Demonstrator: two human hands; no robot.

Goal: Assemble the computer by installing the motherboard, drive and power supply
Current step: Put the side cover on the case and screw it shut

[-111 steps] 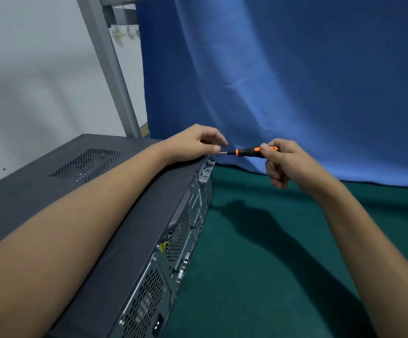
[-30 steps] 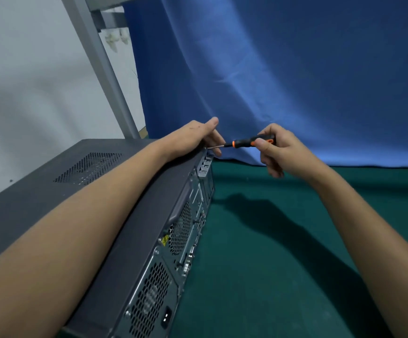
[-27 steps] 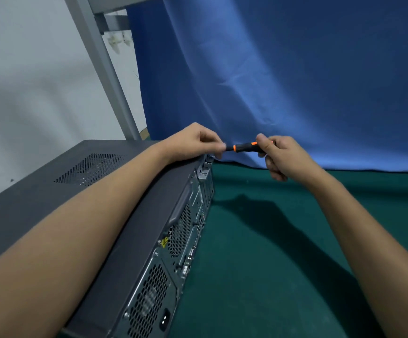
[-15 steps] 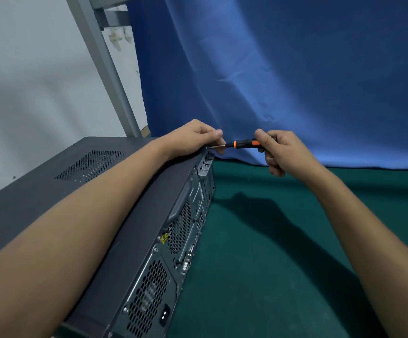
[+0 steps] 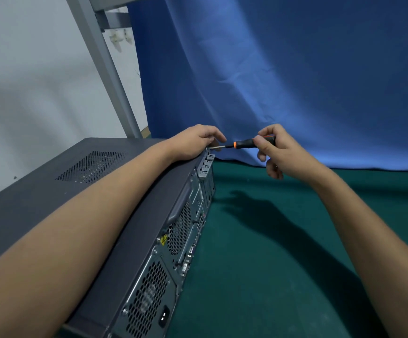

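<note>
A dark grey computer case (image 5: 52, 191) lies flat on the green table, its cover on and its rear panel (image 5: 173, 252) facing right with vents and ports. My left hand (image 5: 195, 142) rests on the far top corner of the case, fingers curled over the edge beside the screwdriver's tip. My right hand (image 5: 275, 152) grips a black and orange screwdriver (image 5: 244, 143) held level, its thin shaft pointing left into the top rear corner of the case. The tip and any screw are hidden behind my left fingers.
Green felt covers the table (image 5: 271, 264) to the right of the case. A blue cloth (image 5: 283, 69) hangs behind it. A grey metal post (image 5: 105, 69) slants up at the left against a pale wall.
The screwdriver has stayed at the case's far top corner. My right hand's grip on the handle has shifted between frames, and my left fingers have curled down by the tip.
</note>
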